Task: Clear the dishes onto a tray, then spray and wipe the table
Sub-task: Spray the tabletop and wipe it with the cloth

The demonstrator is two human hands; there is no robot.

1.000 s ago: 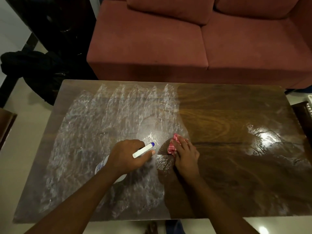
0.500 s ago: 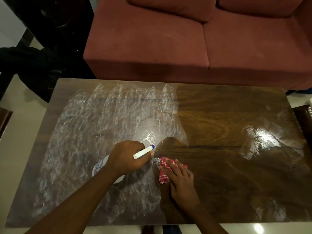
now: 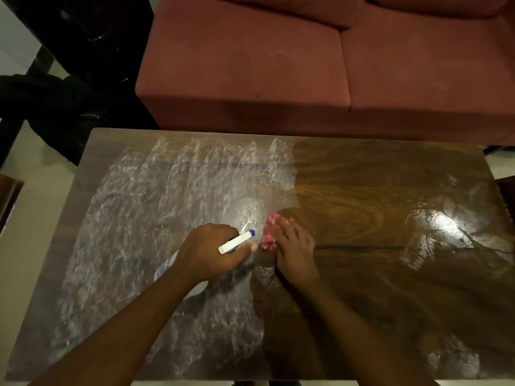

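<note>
My left hand (image 3: 207, 253) grips a white spray bottle (image 3: 237, 241) with a blue nozzle tip, held low over the middle of the wooden table (image 3: 376, 218). Just to its right, my right hand (image 3: 294, 246) presses a red-and-white checked cloth (image 3: 269, 232) flat on the tabletop with straight fingers. The cloth shows only past the fingertips. White foamy spray streaks (image 3: 139, 232) cover the table's left half. The right half is dark, glossy wood.
A red sofa (image 3: 278, 65) stands right behind the table's far edge. Dark clothing (image 3: 55, 112) lies on the floor at the far left. A dark wooden piece (image 3: 7, 201) shows at the left edge. Pale floor tiles surround the table.
My right hand slid the cloth toward me, then pushed it away again along the edge of the foam. The left hand with the bottle stayed in place.
</note>
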